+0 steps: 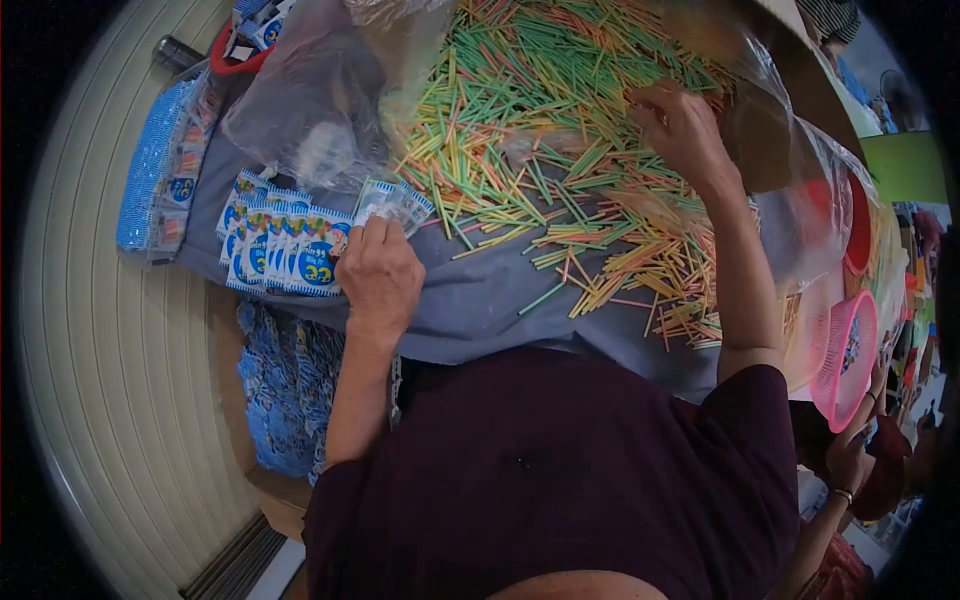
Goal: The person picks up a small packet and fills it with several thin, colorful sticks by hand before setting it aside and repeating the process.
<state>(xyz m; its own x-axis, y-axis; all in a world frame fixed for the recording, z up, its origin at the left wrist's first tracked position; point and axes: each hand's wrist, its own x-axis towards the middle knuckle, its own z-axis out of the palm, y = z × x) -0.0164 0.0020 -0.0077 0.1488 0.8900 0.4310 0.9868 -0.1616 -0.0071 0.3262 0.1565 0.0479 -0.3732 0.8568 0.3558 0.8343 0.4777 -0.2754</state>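
Left hand (378,275) resting on the grey cloth-covered table (480,300), grip closed on a small clear plastic packet with blue print (392,204), just beside the row of blue-and-white printed sachets (283,248). Right hand (685,130) further along the same table, fingers pinched together in the heap of thin green, yellow and orange plastic sticks (560,140). Pink plastic basket (848,355) past the table edge.

Bare grey cloth (480,300) between the left hand (380,275) and right hand (685,130) gives passage. Straws (560,130) crowd the far side; packets (285,245) block the left, a plastic bag (310,100) beyond.
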